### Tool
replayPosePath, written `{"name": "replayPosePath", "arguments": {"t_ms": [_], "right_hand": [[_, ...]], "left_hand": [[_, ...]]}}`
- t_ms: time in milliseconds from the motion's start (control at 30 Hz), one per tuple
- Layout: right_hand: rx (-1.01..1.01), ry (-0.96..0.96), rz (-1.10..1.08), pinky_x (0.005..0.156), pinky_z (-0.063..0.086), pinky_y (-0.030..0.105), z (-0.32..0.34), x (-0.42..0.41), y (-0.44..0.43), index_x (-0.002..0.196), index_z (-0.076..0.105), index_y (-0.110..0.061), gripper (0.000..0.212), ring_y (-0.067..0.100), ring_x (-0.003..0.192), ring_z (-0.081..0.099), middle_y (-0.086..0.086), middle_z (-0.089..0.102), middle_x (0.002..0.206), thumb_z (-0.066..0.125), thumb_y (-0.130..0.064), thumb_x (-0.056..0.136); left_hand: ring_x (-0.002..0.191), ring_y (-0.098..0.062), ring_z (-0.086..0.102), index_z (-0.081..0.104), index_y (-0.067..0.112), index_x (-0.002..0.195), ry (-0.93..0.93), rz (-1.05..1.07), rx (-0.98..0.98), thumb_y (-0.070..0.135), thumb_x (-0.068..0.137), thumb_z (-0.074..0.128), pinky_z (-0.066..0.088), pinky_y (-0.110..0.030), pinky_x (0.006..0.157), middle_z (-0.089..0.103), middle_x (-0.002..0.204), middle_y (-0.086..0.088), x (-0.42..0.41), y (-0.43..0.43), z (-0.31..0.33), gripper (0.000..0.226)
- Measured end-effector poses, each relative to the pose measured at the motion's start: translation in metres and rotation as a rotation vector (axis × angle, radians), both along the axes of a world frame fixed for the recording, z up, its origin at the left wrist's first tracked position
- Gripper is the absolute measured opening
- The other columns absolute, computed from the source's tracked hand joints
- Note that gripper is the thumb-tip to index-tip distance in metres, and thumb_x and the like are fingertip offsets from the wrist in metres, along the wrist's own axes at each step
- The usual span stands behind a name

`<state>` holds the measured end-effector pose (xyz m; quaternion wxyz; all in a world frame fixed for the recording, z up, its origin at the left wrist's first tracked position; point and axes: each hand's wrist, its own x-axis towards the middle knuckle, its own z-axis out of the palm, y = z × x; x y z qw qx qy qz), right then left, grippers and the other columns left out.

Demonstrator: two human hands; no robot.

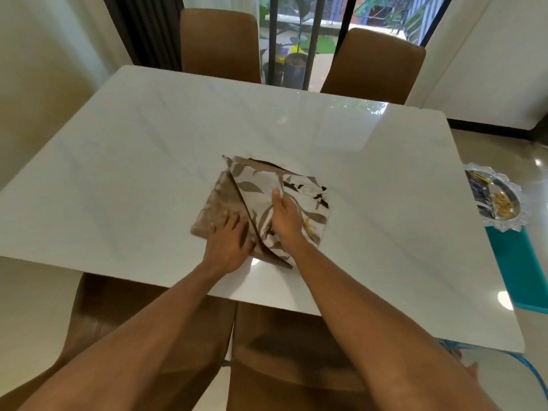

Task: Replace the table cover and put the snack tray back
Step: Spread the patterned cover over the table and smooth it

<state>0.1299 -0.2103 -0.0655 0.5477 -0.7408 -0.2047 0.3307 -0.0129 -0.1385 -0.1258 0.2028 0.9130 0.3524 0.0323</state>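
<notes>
Currently on file: head view only.

Item 1: table cover [252, 185]. Leaf-printed cloth with a plain brown reverse, folded into a thick square. It is lying on the table [133, 149], near the table's middle and somewhat toward its near edge. One printed flap is sitting turned over the brown layer.

Item 2: left hand [226, 241]. It is pressing down on the brown part of the cover, on the side toward the table's left end. The fingers are lying straight and spread, gripping nothing.

Item 3: right hand [286, 216]. It appears to be pinching the printed top layer between thumb and curled fingers, on the side toward the table's right end.

Item 4: snack tray [514, 185]. Shiny dish with a cut-glass rim, sitting off the table's right end on a teal surface [516, 262], well apart from the cover.

Item 5: chairs. Two are standing at the table's far side [219, 46].

Handling note, as a judgement: the cover is looking light, soft and limp, so it is likely going to sag and slide on the glossy table. Taking it by two corners or along a free edge, one hand each, is looking the best way to open it. The tray is looking fragile and is carrying loose snacks, so it needs both hands under the rim, held level.
</notes>
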Motion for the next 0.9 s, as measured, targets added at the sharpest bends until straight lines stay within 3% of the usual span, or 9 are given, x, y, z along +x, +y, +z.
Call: {"name": "replayPosePath", "arguments": {"t_ms": [100,233,300,433,567,633,733,833,900], "right_hand": [[0.032,-0.074,-0.22,0.091,0.05,0.033,0.004,0.044,-0.017,0.125,0.064,-0.014,0.044,0.018,0.102,0.063,0.0,0.069,0.107,0.036,-0.044,0.11],[0.203,-0.167,-0.78,0.104,0.046,0.029,0.009,0.113,-0.074,0.137,0.059,-0.006,0.039,0.024,0.121,0.06,0.012,0.064,0.133,0.04,-0.027,0.11],[0.21,-0.095,-1.03,0.103,0.046,0.028,-0.004,0.137,-0.121,0.143,0.052,-0.001,0.043,0.03,0.126,0.058,0.019,0.059,0.139,0.039,-0.025,0.11],[-0.178,0.094,-1.253,0.107,0.042,0.042,-0.049,0.126,-0.193,0.154,0.035,-0.011,0.048,0.036,0.133,0.049,0.019,0.045,0.151,0.042,-0.023,0.108],[-0.44,-0.25,-1.011,0.115,0.031,0.06,-0.06,0.087,-0.201,0.156,0.029,-0.028,0.067,0.038,0.144,0.031,0.014,0.027,0.161,0.062,-0.026,0.097],[-0.468,-0.482,-0.839,0.114,0.032,0.06,-0.058,0.072,-0.187,0.149,0.038,-0.029,0.065,0.036,0.143,0.032,0.012,0.03,0.16,0.065,-0.022,0.09],[-0.483,-0.8,-0.529,0.117,0.028,0.058,-0.056,0.057,-0.155,0.14,0.051,-0.025,0.053,0.033,0.143,0.035,0.011,0.038,0.156,0.063,-0.032,0.089],[-0.584,-0.647,-0.278,0.119,0.023,0.06,-0.057,0.06,-0.131,0.142,0.054,-0.027,0.049,0.033,0.15,0.025,0.009,0.032,0.162,0.06,-0.043,0.096],[-0.72,-0.579,-0.088,0.123,0.013,0.058,-0.064,0.061,-0.132,0.154,0.037,-0.033,0.062,0.032,0.155,0.012,0.006,0.017,0.169,0.05,-0.057,0.098]], "left_hand": [[0.153,-0.036,-0.003,0.012,0.036,0.159,0.256,-0.036,-0.054,0.068,0.094,0.023,0.004,-0.062,0.118,0.0,0.168,-0.005,0.006,0.007,-0.012,0.073],[0.152,-0.037,-0.011,0.002,0.039,0.159,0.322,-0.014,-0.054,0.063,0.1,0.026,-0.002,-0.065,0.117,-0.011,0.168,-0.004,0.009,0.006,-0.01,0.068],[0.152,-0.039,-0.011,0.0,0.038,0.159,0.347,-0.01,-0.046,0.062,0.1,0.025,-0.001,-0.066,0.117,-0.012,0.167,-0.006,0.012,0.001,-0.008,0.068],[0.151,-0.041,-0.012,-0.004,0.035,0.158,0.38,0.059,-0.075,0.06,0.101,0.022,0.0,-0.067,0.117,-0.015,0.167,-0.007,0.022,-0.009,-0.003,0.068],[0.15,-0.042,-0.016,-0.008,0.034,0.158,0.395,0.104,-0.119,0.061,0.101,0.021,-0.005,-0.067,0.117,-0.019,0.166,-0.006,0.029,-0.02,0.001,0.069],[0.15,-0.042,-0.018,-0.011,0.035,0.158,0.4,0.112,-0.147,0.064,0.1,0.022,-0.005,-0.067,0.117,-0.021,0.165,-0.006,0.028,-0.024,0.003,0.072],[0.149,-0.043,-0.02,-0.015,0.035,0.156,0.414,0.118,-0.176,0.071,0.096,0.022,-0.005,-0.068,0.116,-0.025,0.164,-0.006,0.025,-0.03,0.006,0.08],[0.148,-0.044,-0.021,-0.019,0.033,0.156,0.427,0.114,-0.184,0.076,0.093,0.021,-0.005,-0.069,0.116,-0.027,0.163,-0.008,0.018,-0.033,0.004,0.085],[0.148,-0.045,-0.02,-0.018,0.032,0.156,0.432,0.12,-0.178,0.076,0.093,0.021,-0.004,-0.068,0.116,-0.026,0.164,-0.01,0.015,-0.036,0.003,0.086]]}}
